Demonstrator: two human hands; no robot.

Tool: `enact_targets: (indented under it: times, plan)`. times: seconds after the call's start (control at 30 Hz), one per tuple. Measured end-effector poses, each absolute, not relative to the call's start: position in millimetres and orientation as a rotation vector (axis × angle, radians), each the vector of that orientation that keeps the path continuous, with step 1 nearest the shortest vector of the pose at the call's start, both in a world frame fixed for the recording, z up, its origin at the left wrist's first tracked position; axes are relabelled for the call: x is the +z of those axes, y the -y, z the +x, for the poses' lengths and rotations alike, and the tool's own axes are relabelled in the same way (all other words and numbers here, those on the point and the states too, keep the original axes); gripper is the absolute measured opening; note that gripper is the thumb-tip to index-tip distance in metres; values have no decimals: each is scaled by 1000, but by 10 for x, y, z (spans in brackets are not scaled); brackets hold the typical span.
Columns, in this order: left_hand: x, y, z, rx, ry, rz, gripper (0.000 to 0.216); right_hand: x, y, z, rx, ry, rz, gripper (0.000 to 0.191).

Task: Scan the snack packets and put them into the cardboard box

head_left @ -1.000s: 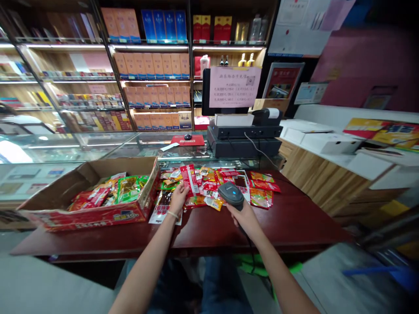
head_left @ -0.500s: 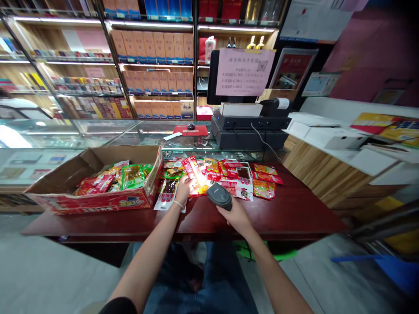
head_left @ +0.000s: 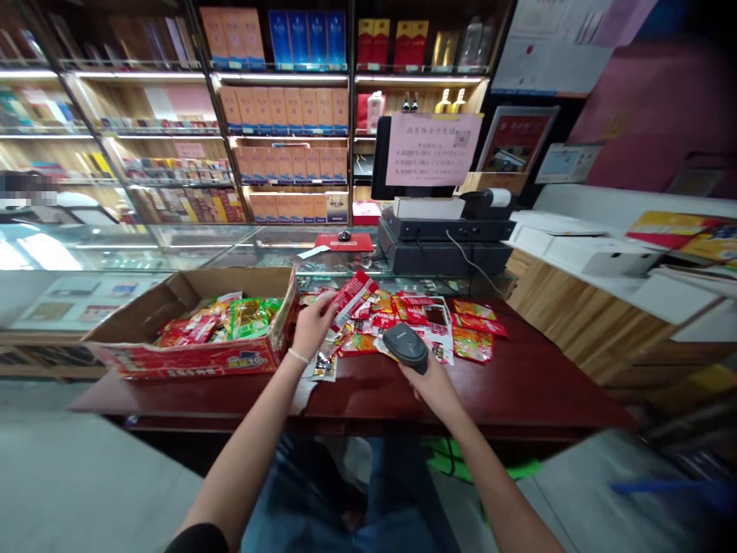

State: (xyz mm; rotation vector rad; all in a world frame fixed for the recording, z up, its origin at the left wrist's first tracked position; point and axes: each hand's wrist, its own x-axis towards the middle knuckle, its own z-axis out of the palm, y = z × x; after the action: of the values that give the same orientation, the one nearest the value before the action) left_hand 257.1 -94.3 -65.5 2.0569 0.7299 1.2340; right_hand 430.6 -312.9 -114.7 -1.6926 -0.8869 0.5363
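Note:
My left hand grips a red snack packet and holds it lifted above the pile of snack packets spread over the dark red table. My right hand is closed round a grey barcode scanner, whose head sits just in front of the pile, right of the lifted packet. A cardboard box with more red and green packets stands left of my left hand.
A cash register with a printer and a pink notice stands behind the table on a glass counter. Shelves of boxed goods fill the back wall. A white counter runs along the right.
My left hand has picked the red packet up from the pile and raised it. The scanner in my right hand shifted slightly, and the camera view moved a little.

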Motion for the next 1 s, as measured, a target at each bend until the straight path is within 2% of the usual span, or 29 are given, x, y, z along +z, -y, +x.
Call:
enact_targets:
  times: [0.1,0.2,0.3,0.37,0.43,0.6,0.77,0.87,1.0]
  plan:
    - [-197,788,2051,1223,-979,2338,33,-1063,3061,4263,547,909,-1678,55]
    - [6,531,1498,1260,-1335,2393,37,-943,2987,4190,551,957,-1665,54]
    - [-73,270,1056,975,-1613,2484,40,-863,2910,4122,547,991,-1665,52]
    - [-208,167,893,791,-1623,2573,40,-852,2856,4089,554,1009,-1654,51]
    - [-330,142,851,787,-1567,2613,39,-865,2806,4068,561,1033,-1638,49]
    - [-360,303,1157,923,-1366,2657,36,-878,2721,4076,552,1065,-1637,44]
    - [-342,555,1837,1065,-1016,2699,34,-806,2600,4180,587,1040,-1670,27]
    - [-566,609,2296,967,-805,2670,35,-807,2458,4273,649,1000,-1660,28]
    - [-953,409,2741,800,-935,2603,37,-855,2234,4429,700,974,-1627,31]
